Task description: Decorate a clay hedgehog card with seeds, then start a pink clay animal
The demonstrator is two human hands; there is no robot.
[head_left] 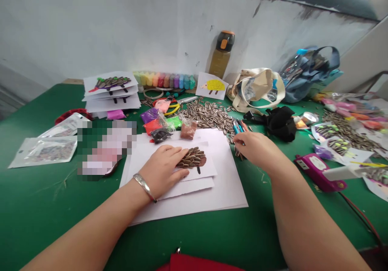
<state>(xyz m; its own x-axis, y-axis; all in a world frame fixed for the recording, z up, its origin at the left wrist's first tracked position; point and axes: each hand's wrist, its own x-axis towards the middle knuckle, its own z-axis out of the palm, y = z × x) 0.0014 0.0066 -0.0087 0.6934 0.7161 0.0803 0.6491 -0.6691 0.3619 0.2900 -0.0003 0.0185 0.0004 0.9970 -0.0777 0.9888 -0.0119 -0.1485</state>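
Left hand [165,166] on the head camera, fingers extended flat over the seed-covered card [192,158], well apart from the right hand [253,150]! That one's curled just beside the pens [239,126], at the right edge of the seed heap [209,115]; whether its fingers grip anything, I cannot tell. And the card? Mid-scene, on white sheets [224,198] across the green bench [236,238], coloured packets [188,130] just beyond, bottle [220,61] at the far wall.
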